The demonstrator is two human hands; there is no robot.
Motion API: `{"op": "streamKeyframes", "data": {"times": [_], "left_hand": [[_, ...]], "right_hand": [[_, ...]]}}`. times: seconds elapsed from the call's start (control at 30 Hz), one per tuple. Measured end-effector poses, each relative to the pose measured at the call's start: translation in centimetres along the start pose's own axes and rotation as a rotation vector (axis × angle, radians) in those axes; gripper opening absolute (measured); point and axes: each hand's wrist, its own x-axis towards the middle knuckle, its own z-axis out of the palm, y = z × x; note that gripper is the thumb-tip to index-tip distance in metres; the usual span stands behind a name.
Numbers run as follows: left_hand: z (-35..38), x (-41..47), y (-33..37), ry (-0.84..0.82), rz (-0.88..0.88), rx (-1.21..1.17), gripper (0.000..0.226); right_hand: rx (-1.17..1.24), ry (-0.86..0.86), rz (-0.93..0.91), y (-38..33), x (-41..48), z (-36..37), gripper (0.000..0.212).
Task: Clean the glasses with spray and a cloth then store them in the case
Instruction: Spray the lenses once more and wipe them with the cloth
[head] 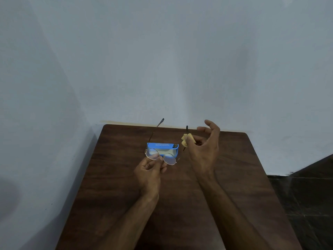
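Thin-framed round glasses [169, 158] are held above the table, temples unfolded and pointing away from me. My left hand [150, 170] pinches them at the bridge between the two lenses. My right hand [203, 148] pinches a small yellow cloth [185, 140] around the right temple arm, thumb and forefinger closed on it, the other fingers spread. A blue glasses case [162, 147] lies on the table just behind the lenses, partly hidden by them. No spray bottle is in view.
The dark wooden table [126, 195] stands in a corner, its far edge against a pale wall [162, 60] and its left side near another wall. Dark tiled floor [306, 195] shows to the right of the table.
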Motion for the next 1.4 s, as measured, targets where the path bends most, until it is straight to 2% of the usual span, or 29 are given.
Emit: {"op": "streamKeyframes", "data": {"times": [0.43, 0.63, 1.2, 1.4], "left_hand": [[0.2, 0.2, 0.4, 0.014, -0.167, -0.201, 0.017], [0.0, -0.5, -0.1, 0.017, -0.144, -0.147, 0.019], [-0.4, -1.0, 0.3, -0.031, -0.083, -0.12, 0.018], [-0.8, -0.9, 0.6, -0.037, -0.168, -0.204, 0.021]], "right_hand": [[0.061, -0.044, 0.153, 3.9, -5.3, 0.3, 0.082], [0.144, 0.04, 0.081, 1.6, -3.9, 0.4, 0.091], [0.098, 0.046, -0.039, -3.0, -0.2, 1.1, 0.082], [0.091, 0.041, -0.056, -3.8, -0.7, 1.4, 0.08]]}}
